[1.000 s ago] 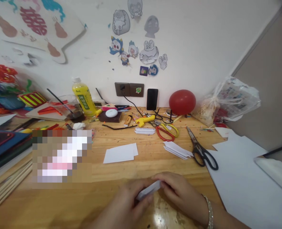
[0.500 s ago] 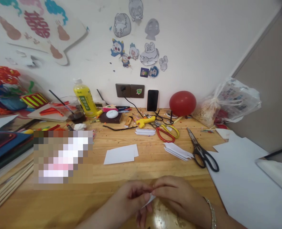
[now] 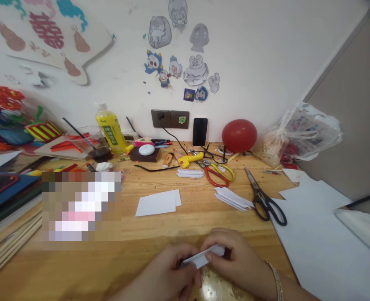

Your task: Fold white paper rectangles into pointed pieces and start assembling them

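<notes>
A small folded piece of white paper (image 3: 201,259) is held between my two hands, low over the table's front part. My left hand (image 3: 175,267) pinches its left end, thumb on the near side. My right hand (image 3: 231,255) grips the right end, with the thumb pressed on the paper and the fingers behind it. Beyond the hands lie flat white paper rectangles (image 3: 156,203). A stack of folded paper strips (image 3: 231,198) rests to their right, and another folded stack (image 3: 190,173) sits farther back.
Black-handled scissors (image 3: 264,205) lie at the right, beside large white sheets (image 3: 332,234). Farther back are red-and-yellow-handled scissors (image 3: 218,175), a yellow glue gun (image 3: 189,159), a phone (image 3: 200,132) and a red balloon (image 3: 239,135). Wooden sticks (image 3: 14,242), a drink cup (image 3: 99,150) and a bottle (image 3: 111,129) stand or lie left.
More of the folded paper now shows between my hands. My right thumb and fingers have shifted along it to the right, and the paper is turned more level.
</notes>
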Demonstrator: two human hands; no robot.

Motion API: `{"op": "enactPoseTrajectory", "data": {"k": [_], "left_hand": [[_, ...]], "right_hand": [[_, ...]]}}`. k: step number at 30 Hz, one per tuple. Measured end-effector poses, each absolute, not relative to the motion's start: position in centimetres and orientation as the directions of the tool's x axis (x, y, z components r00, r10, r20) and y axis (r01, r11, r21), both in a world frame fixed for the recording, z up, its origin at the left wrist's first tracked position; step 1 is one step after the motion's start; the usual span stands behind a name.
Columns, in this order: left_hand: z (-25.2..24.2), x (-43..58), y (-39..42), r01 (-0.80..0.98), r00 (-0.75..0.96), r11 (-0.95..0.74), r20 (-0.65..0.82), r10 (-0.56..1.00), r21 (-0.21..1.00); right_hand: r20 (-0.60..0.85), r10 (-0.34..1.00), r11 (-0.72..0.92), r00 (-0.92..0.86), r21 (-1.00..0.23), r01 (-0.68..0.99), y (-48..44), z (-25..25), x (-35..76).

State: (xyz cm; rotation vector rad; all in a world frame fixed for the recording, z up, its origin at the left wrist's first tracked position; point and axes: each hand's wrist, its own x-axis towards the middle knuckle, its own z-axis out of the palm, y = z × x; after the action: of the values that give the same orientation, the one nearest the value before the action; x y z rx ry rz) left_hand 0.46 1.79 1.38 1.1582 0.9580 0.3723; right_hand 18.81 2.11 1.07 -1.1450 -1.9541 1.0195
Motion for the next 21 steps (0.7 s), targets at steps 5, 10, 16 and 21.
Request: {"op": "enactPoseTrajectory", "data": {"k": [5, 10, 16, 21], "left_hand": [[1.4, 0.0, 2.2, 0.144, 0.605, 0.476, -0.458, 0.652, 0.868], [2.3, -0.3, 2.3, 0.086, 0.629, 0.497, -0.434, 0.645, 0.863], [1.2, -0.1, 2.3, 0.101, 0.599, 0.390, -0.369, 0.710, 0.915], [0.5, -0.1, 2.0, 0.186, 0.541, 0.288, -0.342, 0.768, 0.939]], "right_hand": [[0.148, 0.858, 0.305, -0.492, -0.917, 0.258, 2.3, 1.3, 19.4], [0.302, 0.810, 0.445, -0.503, -0.875, 0.191, 2.5, 1.1, 19.4], [0.204, 0.842, 0.329, -0.500, -0.928, 0.176, 2.2, 1.5, 19.4], [-0.016, 0.918, 0.119, -0.395, -0.942, 0.314, 2.0, 1.1, 19.4]]}}
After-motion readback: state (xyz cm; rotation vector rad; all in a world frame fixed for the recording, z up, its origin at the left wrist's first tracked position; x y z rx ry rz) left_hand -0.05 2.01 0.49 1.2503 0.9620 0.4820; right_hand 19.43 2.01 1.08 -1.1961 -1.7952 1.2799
